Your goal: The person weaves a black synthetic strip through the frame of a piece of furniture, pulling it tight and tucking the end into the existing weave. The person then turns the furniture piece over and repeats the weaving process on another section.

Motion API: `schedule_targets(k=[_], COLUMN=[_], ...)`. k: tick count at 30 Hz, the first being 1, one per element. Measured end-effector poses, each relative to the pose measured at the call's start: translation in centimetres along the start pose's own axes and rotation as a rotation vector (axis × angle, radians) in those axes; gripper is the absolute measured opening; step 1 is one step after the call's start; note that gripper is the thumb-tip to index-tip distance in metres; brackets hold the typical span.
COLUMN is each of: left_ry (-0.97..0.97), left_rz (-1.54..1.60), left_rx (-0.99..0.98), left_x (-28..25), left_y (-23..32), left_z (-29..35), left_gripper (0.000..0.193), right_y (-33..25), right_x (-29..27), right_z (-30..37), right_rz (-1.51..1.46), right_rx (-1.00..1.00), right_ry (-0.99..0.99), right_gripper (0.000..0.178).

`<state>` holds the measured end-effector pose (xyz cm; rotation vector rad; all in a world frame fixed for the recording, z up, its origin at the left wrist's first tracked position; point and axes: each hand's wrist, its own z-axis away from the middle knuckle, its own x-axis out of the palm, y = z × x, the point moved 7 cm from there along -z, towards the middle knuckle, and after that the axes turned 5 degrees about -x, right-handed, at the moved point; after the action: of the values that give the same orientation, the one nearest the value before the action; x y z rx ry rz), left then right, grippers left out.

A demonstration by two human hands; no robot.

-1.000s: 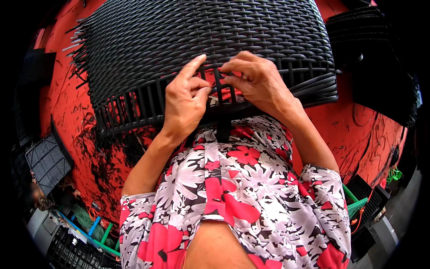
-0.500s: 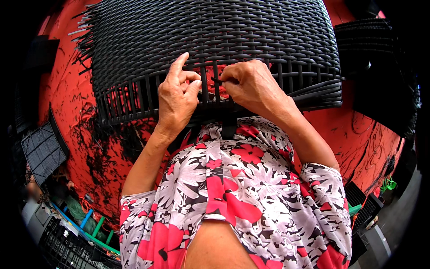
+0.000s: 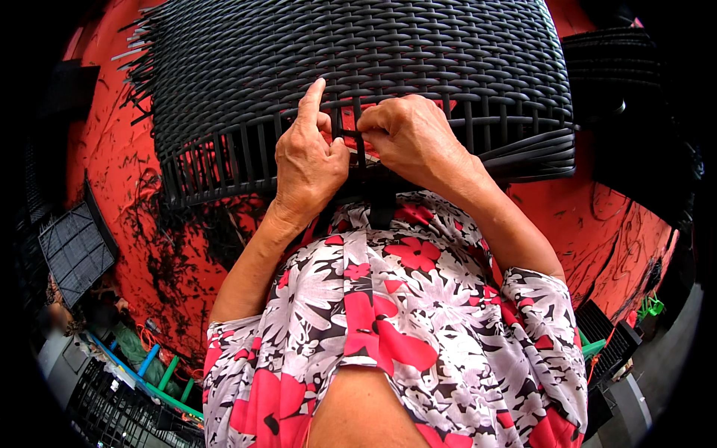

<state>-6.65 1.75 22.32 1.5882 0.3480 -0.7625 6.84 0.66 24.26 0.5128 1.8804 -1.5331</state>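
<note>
A woven panel of dark grey wicker [image 3: 358, 56] lies in front of me, with a band of bare upright strands [image 3: 246, 153] along its near edge. My right hand [image 3: 414, 134] is closed, thumb and forefinger pinching a thin black strand [image 3: 349, 133] that crosses the uprights near the middle. Just left of it, my left hand [image 3: 310, 164] has its forefinger stretched up over the weave. Its thumb and middle finger are apart beside an upright, close to the strand's other end. The remaining left fingers are partly hidden.
A bundle of loose strands [image 3: 526, 155] hangs at the panel's right near corner. Cut ends [image 3: 138, 71] stick out at its far left. Black scraps [image 3: 175, 257] litter the red ground cover [image 3: 134, 194]. A dark grid panel [image 3: 77, 250] lies at left, a black crate [image 3: 112, 399] at lower left.
My left hand has moved right and slightly upward, nearer to my right hand. My right hand has shifted slightly left, still pinching the strand.
</note>
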Motion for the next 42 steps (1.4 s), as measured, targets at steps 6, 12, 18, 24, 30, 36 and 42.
schedule_targets(k=[6, 12, 18, 24, 30, 36, 42], left_ry=[0.017, -0.128, -0.105, 0.04, -0.007, 0.165, 0.065], left_rz=[0.063, 0.299, 0.606, 0.151, 0.099, -0.116, -0.064], left_rx=[0.038, -0.174, -0.14, -0.213, -0.18, 0.083, 0.083], left_x=[-0.1, -2.3, -7.8, -5.7, -3.2, -3.1, -1.9], left_y=[0.4, -0.1, 3.7, -4.8, -4.0, -1.3, -1.7], left_z=[0.6, 0.6, 1.9, 1.4, -0.5, 0.0, -0.7], left_gripper=[0.066, 0.063, 0.059, 0.056, 0.06, 0.075, 0.082], right_y=[-0.2, -2.8, -4.3, -3.8, -2.6, -1.3, -0.1], right_x=[1.4, -0.6, 1.6, 0.5, 1.6, 1.2, 1.2], right_z=[-0.2, 0.4, -1.2, -2.0, -3.7, -3.3, -3.2], right_rz=[0.059, 0.09, -0.603, -0.045, 0.326, 0.158, 0.016], right_rx=[-0.04, -0.129, -0.202, -0.141, -0.085, -0.017, 0.063], right_ry=[0.021, 0.18, -0.017, 0.042, -0.264, -0.16, -0.172], right_gripper=[0.006, 0.005, 0.015, 0.01, 0.008, 0.009, 0.015])
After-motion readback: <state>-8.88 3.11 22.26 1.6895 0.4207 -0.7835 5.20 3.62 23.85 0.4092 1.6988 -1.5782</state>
